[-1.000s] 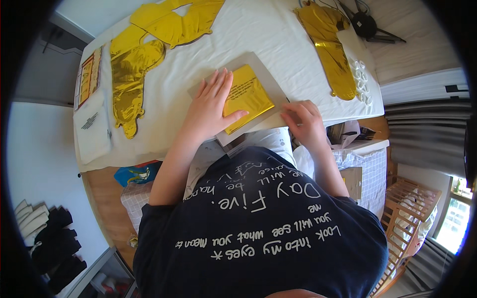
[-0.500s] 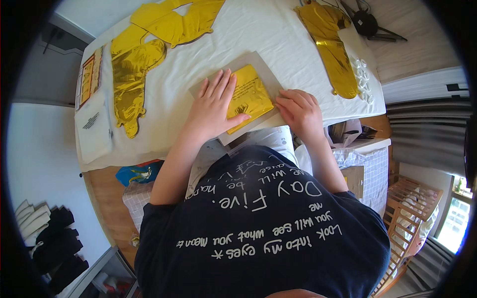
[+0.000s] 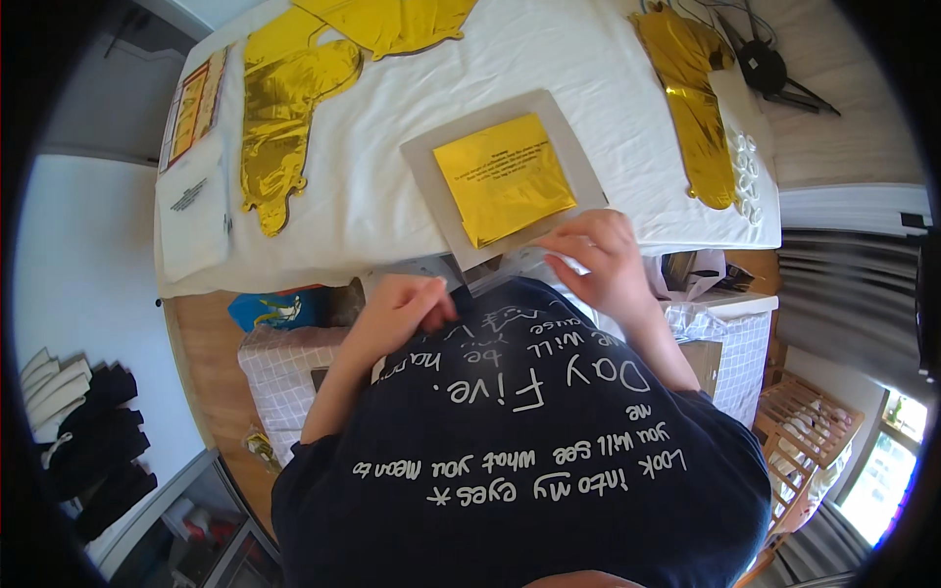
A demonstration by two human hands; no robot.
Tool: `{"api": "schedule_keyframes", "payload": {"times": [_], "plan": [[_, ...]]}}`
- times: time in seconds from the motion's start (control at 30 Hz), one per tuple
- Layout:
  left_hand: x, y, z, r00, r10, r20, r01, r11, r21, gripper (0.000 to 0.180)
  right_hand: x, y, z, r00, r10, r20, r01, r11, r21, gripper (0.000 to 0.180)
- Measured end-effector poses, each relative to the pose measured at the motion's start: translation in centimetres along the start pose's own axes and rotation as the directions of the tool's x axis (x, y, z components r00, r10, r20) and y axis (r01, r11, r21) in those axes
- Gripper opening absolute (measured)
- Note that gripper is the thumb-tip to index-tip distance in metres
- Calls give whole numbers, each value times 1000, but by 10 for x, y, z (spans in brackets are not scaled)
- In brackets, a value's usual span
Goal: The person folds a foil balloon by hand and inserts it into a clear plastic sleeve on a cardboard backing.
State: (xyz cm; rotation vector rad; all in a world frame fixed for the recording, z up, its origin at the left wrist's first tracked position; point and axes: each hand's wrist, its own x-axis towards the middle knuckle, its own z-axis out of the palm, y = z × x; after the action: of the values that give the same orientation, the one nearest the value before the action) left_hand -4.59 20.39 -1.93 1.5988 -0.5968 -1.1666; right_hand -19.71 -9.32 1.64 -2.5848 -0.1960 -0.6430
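- Both hands sit at the near table edge. Left hand (image 3: 400,306) is curled loosely, fingertips drawn together just off the edge, close to the chest — can't tell if it's actually pinching anything. Right hand (image 3: 600,257) has its fingers bent down on the near corner of the grey card (image 3: 429,176), looks like it's gripping or pressing that corner plus a clear film (image 3: 510,265) poking out underneath.
- Gold foil square (image 3: 504,178) lies flat on the card, roughly centred, tilted a bit, near the front of the white tablecloth (image 3: 372,127). Neither hand is touching it.
- What could go wrong, my guess: the card overhangs the table edge a little, so a tug from the right hand could tip it and slide the foil off onto the lap. Foil that thin would probably crease or catch air easily too.
- The cloth looks loose — dragging the card could bunch it and shift the gold balloons (image 3: 289,108) further back.
- Another gold balloon (image 3: 696,108) lies at the right, next to a white strip (image 3: 750,171) at the table's right edge.
- Containers: no real box or bin on the table. A clear bag (image 3: 196,211) with a printed sheet (image 3: 194,103) lies flat at the left edge; what's inside I can't make out.
- Below the table there's a checked box (image 3: 284,367) on the left with a blue packet (image 3: 274,309) lying on its far edge, contents otherwise hidden.
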Motion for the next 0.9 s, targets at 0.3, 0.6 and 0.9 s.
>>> {"api": "schedule_keyframes", "payload": {"times": [0.3,0.6,0.9], "plan": [[35,-58,52,998,-56,32,65,808,-585,53,23,-27,51,959,-255,123,251,967,50,30],[35,-55,57,994,-99,-52,35,715,-698,48,17,-28,64,926,-375,34,376,924,-67,28],[33,-44,58,974,-71,-217,-47,868,-495,44,11,-23,69,907,-416,-73,419,907,39,29]]}}
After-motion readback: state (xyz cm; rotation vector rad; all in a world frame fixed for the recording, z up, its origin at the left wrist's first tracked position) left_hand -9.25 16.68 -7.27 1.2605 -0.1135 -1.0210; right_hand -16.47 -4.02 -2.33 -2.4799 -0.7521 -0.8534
